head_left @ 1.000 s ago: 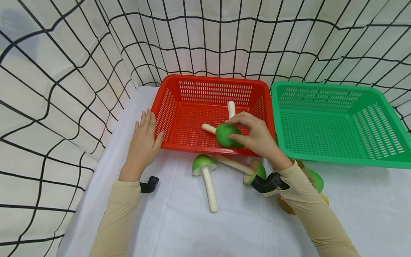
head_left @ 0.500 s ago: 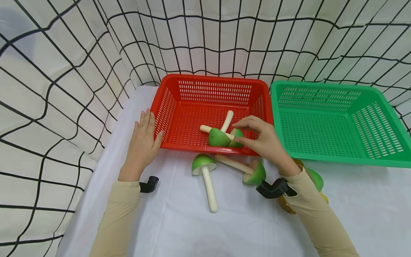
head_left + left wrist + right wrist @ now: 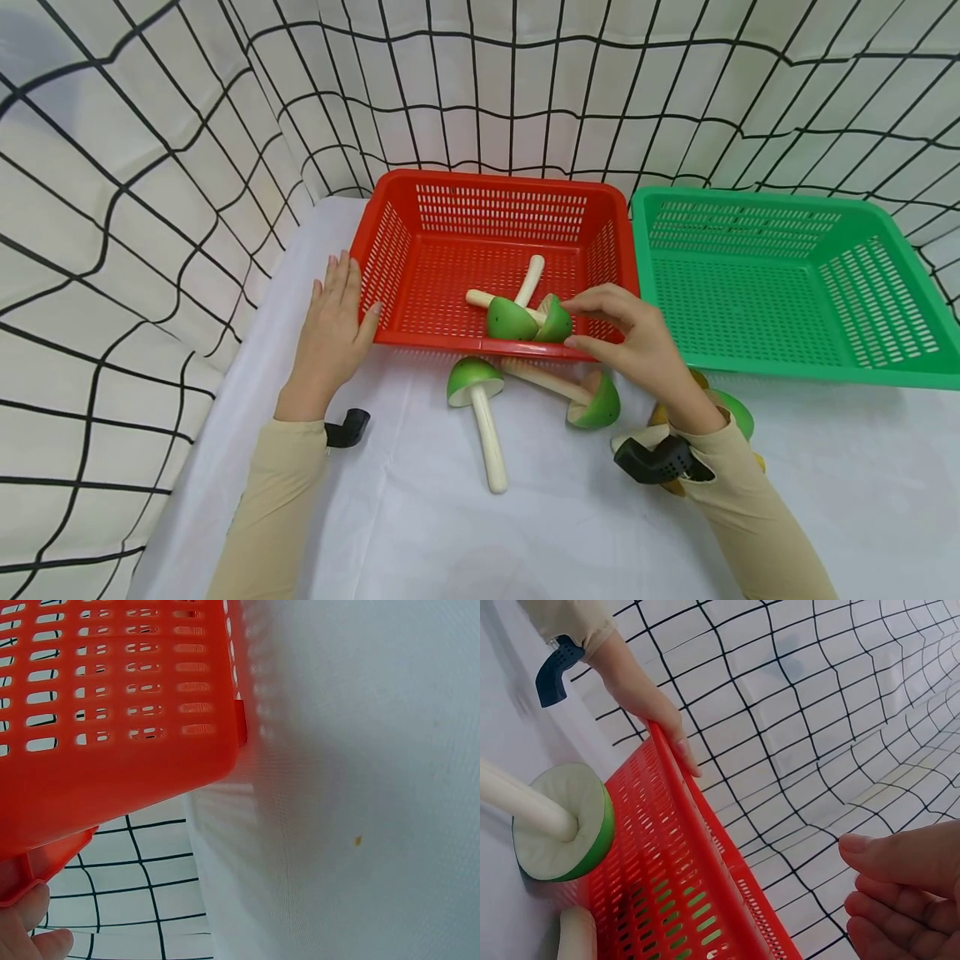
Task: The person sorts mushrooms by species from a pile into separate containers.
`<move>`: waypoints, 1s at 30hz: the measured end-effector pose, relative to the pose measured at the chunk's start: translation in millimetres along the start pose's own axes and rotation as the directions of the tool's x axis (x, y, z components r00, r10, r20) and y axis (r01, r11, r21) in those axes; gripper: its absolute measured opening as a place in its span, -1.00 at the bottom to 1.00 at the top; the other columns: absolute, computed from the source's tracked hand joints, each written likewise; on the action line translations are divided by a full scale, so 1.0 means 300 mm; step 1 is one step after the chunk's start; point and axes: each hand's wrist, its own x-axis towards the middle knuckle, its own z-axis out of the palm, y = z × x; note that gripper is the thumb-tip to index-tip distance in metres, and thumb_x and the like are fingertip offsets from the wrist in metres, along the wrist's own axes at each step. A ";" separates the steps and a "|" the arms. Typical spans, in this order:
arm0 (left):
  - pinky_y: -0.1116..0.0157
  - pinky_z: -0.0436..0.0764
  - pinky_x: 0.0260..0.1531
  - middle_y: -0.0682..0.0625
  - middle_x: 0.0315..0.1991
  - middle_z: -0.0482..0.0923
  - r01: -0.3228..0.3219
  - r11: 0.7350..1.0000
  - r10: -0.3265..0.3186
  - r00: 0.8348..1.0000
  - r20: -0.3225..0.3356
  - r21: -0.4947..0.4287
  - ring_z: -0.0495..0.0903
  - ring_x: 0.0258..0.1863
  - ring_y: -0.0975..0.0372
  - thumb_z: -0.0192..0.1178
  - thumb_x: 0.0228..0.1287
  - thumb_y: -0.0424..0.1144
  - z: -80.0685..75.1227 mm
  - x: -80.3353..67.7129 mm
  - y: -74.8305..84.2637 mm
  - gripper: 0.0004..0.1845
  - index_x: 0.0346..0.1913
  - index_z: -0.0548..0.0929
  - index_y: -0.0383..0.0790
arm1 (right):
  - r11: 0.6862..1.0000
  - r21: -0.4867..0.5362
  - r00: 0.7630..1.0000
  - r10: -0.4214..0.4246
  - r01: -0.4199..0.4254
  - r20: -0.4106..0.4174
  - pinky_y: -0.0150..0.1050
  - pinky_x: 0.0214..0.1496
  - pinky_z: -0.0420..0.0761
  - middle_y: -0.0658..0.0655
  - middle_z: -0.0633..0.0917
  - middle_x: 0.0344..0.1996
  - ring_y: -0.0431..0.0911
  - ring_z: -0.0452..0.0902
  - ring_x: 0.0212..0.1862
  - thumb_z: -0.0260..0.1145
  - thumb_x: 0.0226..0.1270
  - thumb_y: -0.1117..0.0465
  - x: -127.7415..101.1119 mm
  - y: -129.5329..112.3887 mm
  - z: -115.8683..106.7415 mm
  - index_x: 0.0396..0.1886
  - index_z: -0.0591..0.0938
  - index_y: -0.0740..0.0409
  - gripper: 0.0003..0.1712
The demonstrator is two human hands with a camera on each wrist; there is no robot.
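Two green-capped toy mushrooms lie crossed in the red basket (image 3: 442, 342), the left cap (image 3: 512, 320) touching the right one (image 3: 553, 323). My right hand (image 3: 637, 337) hovers over the basket's front right corner, thumb and fingers apart with nothing between them. In the right wrist view, that hand's thumb and fingers (image 3: 907, 892) show bent and holding nothing. With straight fingers, my left hand (image 3: 330, 333) rests along the basket's left rim. On the cloth before the basket lie two more green mushrooms, one with its stem (image 3: 489, 442) toward me, the other's cap (image 3: 600, 404) to the right.
A green basket (image 3: 795, 375) stands close against the red one's right side. Under my right forearm, partly hidden, are another green cap (image 3: 735, 412), a pale stem (image 3: 637, 437) and brown and yellow pieces. Black netting (image 3: 517, 108) over white cloth rises behind and at left.
My right hand has let go of the green mushroom in the red basket, and drawn back to the right. The mushroom has settled against the other. The left hand has stayed put.
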 end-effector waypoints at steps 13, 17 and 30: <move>-0.09 -0.14 0.35 -0.33 0.45 -0.13 0.005 1.000 -0.005 1.000 0.010 0.002 -0.20 0.45 -0.08 -0.11 0.42 -0.15 -0.003 0.002 0.002 -0.32 0.39 0.02 -0.57 | 0.998 0.004 0.998 -0.065 0.065 -0.016 -0.42 -0.01 0.53 0.10 0.63 -0.18 -0.18 0.51 -0.05 0.42 -0.22 0.68 -0.051 -0.012 -0.019 -0.15 0.64 0.41 -0.51; -0.09 -0.15 0.35 -0.33 0.45 -0.13 0.004 1.000 -0.004 1.000 0.007 0.001 -0.18 0.45 -0.10 -0.11 0.41 -0.15 -0.002 0.002 0.002 -0.32 0.39 0.02 -0.57 | 0.996 -0.033 0.996 -0.082 0.081 -0.024 -0.44 -0.04 0.52 0.05 0.64 -0.19 -0.17 0.51 -0.06 0.43 -0.27 0.69 -0.073 -0.017 -0.025 -0.16 0.65 0.37 -0.47; -0.10 -0.13 0.35 -0.32 0.46 -0.13 0.008 1.000 -0.008 1.000 0.007 -0.003 -0.21 0.46 -0.06 -0.11 0.41 -0.15 -0.003 0.003 0.004 -0.32 0.39 0.02 -0.56 | 0.994 -0.094 0.997 -0.054 0.049 -0.053 -0.45 0.02 0.44 0.16 0.63 -0.16 -0.16 0.49 -0.06 0.43 -0.20 0.66 -0.167 -0.038 -0.029 -0.13 0.65 0.33 -0.48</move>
